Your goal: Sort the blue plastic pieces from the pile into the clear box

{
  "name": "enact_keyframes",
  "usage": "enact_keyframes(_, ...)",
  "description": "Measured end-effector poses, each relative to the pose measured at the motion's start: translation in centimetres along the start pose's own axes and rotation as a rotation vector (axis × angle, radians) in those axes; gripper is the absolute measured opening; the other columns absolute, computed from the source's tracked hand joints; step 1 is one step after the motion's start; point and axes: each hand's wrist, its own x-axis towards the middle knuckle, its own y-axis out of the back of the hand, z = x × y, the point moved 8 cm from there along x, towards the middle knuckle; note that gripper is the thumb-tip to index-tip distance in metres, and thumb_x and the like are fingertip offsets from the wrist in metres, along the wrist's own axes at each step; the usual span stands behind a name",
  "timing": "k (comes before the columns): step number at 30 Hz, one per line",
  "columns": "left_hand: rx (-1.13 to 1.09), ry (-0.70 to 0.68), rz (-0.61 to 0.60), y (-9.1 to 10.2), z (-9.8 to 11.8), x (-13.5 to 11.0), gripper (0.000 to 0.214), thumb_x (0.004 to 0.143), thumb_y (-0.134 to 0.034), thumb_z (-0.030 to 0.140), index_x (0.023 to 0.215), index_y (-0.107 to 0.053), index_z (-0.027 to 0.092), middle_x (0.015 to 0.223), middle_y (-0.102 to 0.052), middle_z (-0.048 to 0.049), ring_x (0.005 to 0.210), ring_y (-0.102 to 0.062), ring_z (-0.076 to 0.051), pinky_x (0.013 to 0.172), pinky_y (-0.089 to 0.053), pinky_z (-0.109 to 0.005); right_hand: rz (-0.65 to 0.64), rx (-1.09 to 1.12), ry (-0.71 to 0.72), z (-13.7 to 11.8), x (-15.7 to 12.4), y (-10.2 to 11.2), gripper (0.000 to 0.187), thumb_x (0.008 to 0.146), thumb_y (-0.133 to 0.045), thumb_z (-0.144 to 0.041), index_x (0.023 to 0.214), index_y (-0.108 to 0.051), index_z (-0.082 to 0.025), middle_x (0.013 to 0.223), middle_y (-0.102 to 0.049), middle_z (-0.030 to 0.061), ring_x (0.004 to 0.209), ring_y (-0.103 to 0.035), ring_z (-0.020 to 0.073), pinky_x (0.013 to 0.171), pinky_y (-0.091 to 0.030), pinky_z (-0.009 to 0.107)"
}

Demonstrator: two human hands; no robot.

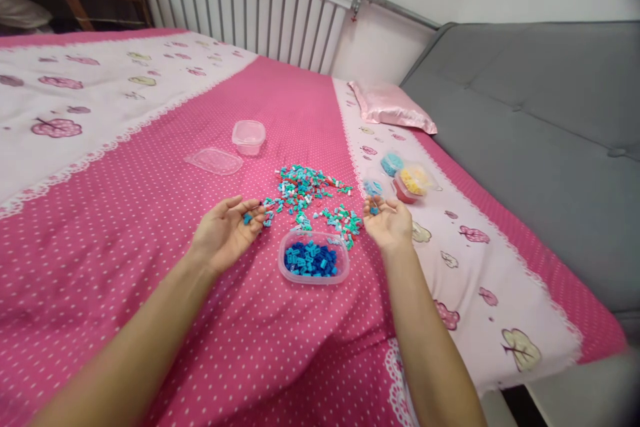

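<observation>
My left hand (227,230) lies palm up on the pink dotted bedspread (150,247), fingers loosely curled, with a small blue piece (247,218) resting on them. My right hand (387,220) is also palm up, with a small blue piece (373,209) at its fingertips. Between the hands stands a clear plastic tub (313,257) filled with blue pieces. Just beyond it lies a scattered pile of teal, white and red small pieces (307,193).
An empty clear tub (249,137) and its lid (214,161) lie farther back on the bedspread. Small tubs of light blue (391,163), yellow (415,180) and red pieces sit at the right. A pink pillow (390,107), a grey sofa (540,147) and a radiator (250,7) border the bed.
</observation>
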Motion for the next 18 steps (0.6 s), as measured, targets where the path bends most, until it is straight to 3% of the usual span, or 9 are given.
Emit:
enact_keyframes(4,-0.008,0.030,-0.099,-1.7,-1.3,-0.7,0.035,0.089,-0.034,0.022,0.083,-0.064,0.004,0.081,-0.065,-0.0150,0.071,-0.064,-0.017,0.066,-0.055,-0.025,-0.301,-0.172,-0.208,2.2,-2.9,-3.6,0.034,0.094,-0.034,-0.032,0.079,-0.060,-0.016,0.070,-0.063,0.0058,0.061,-0.060,0.0135,0.054,-0.052,0.021)
enact_keyframes(7,-0.012,0.064,-0.171,-2.8,-2.3,-1.2,0.036,0.089,-0.037,0.026,0.088,-0.065,0.004,0.092,-0.067,-0.0172,0.090,-0.065,-0.022,0.084,-0.053,-0.031,-0.490,-0.325,-0.286,3.6,-5.2,-5.4,0.044,0.096,-0.033,-0.043,0.080,-0.064,-0.016,0.076,-0.065,0.0062,0.068,-0.062,0.0144,0.062,-0.052,0.022)
enact_keyframes(11,0.003,0.102,-0.307,-4.3,-3.3,-2.0,0.043,0.089,-0.040,0.039,0.100,-0.064,0.005,0.106,-0.065,-0.0178,0.106,-0.059,-0.025,0.101,-0.041,-0.036,-0.647,-0.458,-0.271,4.9,-7.1,-6.6,0.054,0.096,-0.029,-0.053,0.084,-0.067,-0.016,0.087,-0.067,0.0067,0.084,-0.062,0.0164,0.079,-0.050,0.027)
enact_keyframes(18,0.124,0.035,-0.524,-6.4,-4.6,-3.0,0.053,0.087,-0.041,0.053,0.117,-0.059,0.013,0.128,-0.057,-0.0116,0.130,-0.040,-0.026,0.111,-0.023,-0.039,-0.849,-0.666,-0.259,6.5,-8.6,-7.2,0.063,0.088,-0.032,-0.069,0.096,-0.068,-0.019,0.099,-0.068,0.0071,0.101,-0.060,0.0207,0.096,-0.040,0.034)
